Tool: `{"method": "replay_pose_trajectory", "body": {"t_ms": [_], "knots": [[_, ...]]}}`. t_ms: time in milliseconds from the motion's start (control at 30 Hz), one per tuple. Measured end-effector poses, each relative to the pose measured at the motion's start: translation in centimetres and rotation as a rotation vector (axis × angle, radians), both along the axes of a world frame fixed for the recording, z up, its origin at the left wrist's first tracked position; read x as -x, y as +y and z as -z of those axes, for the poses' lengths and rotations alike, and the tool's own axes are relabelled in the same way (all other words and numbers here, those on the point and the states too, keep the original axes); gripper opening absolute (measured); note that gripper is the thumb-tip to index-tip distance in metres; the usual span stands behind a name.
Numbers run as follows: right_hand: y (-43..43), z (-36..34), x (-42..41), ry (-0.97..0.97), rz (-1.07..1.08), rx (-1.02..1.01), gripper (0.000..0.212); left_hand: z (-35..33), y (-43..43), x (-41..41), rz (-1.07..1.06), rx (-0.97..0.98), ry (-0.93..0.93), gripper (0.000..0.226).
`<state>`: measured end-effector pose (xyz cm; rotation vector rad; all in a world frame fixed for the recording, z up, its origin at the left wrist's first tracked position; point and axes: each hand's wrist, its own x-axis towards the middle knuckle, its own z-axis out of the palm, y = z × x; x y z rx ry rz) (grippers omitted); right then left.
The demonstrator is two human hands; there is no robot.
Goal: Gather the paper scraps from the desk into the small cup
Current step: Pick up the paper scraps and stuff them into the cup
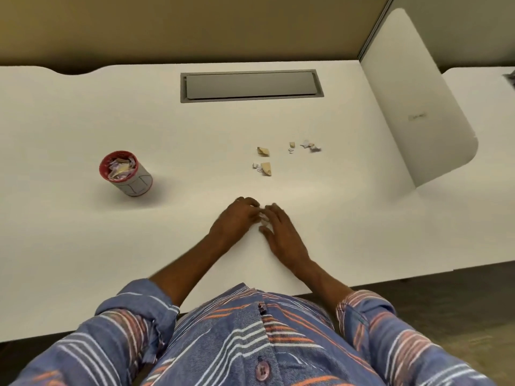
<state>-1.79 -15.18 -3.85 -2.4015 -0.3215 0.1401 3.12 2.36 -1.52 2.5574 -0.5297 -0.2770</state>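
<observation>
While both hands rest on the white table (83, 107), the left hand (237, 218) curls loosely and the right hand (281, 232) lies flat and spread; whether either pinches the pale bits between their fingertips cannot be told. Paper scraps (263, 160) lie beyond them. The small cup (125, 172), well left, holds scraps.

Left hand (237, 215) and right hand (281, 232) on white desk (83, 246), fingertips meeting over small scraps (263, 217). Paper scraps (264, 160) beyond fingers; scrap-filled cup (125, 174) far left.
</observation>
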Motion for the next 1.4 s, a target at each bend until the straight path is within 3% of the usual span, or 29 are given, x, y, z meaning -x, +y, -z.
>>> {"method": "replay_pose_trajectory", "body": {"t_ms": [133,233,367,533,633,800,967,1100,1267,1400], "knots": [[-1.0,0.1,-1.6,-0.115,-0.074,0.018,0.017,0.5,0.3,0.6,-0.12,0.071,0.004,0.022],[-2.7,-0.2,-3.8,-0.203,-0.146,0.077,0.012,0.9,0.5,1.4,-0.232,0.138,0.023,0.02],[-4.0,-1.2,-8.7,-0.165,-0.121,0.036,0.008,1.5,1.0,2.3,-0.392,0.192,0.046,0.016],[-3.3,-2.3,-14.4,-0.094,-0.28,0.028,0.058,1.4,0.7,3.1,-0.453,0.175,0.037,0.016],[-2.0,-2.2,-15.7,-0.083,-0.387,0.151,0.067,1.2,0.5,3.2,-0.476,0.178,0.046,0.016],[-2.5,-1.1,-13.4,-0.158,-0.443,0.179,0.038,1.2,0.2,3.3,-0.501,0.186,0.022,0.014],[-7.9,-0.9,-12.2,-0.186,-0.293,0.179,0.023,1.1,-0.9,3.2,-0.479,0.231,0.036,0.011],[-12.1,-1.1,-10.6,-0.188,-0.24,0.102,0.019,1.0,-3.1,3.0,-0.412,0.31,0.099,0.035],[-14.3,-1.1,-7.2,-0.052,-0.084,-0.028,0.055,0.8,-6.5,2.3,-0.236,0.115,0.103,0.068],[-12.4,-0.5,-5.4,0.014,-0.056,0.084,0.071,1.2,-8.1,2.4,-0.189,-0.047,-0.017,0.042]]}}
